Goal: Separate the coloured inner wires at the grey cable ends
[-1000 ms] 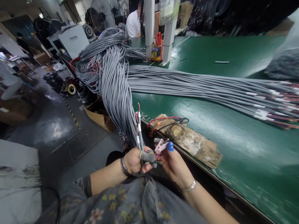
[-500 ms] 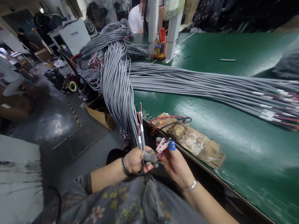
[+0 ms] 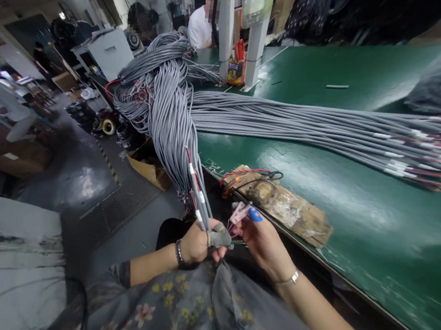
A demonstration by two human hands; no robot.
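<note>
Left hand (image 3: 197, 243) is closed tight around the end of a gray cable (image 3: 192, 183), thumb and taped finger pinching it just where the colored wires (image 3: 235, 237) fan out, right over the lap at the near edge of the green table (image 3: 322, 188). That cable drops from the big bundle of gray cables (image 3: 164, 99) draped off the table edge, while the rest of the bundle runs flat across the tabletop toward the right. Right hand (image 3: 263, 240), one fingertip capped in blue, is curled in close, pinching a small pinkish connector (image 3: 240, 213) just above the wire tips; its fingers nearly meet the left thumb. This looks like the moment of seating wire ends into the connector, with the cable steadied and the piece lined up. The next move, by my reading, calls for a fine, steady push with the wires kept in order and the left grip firm so the cable does not twist. Just beyond the hands a worn wooden block (image 3: 283, 205) with red and black leads lies on the table edge.
</note>
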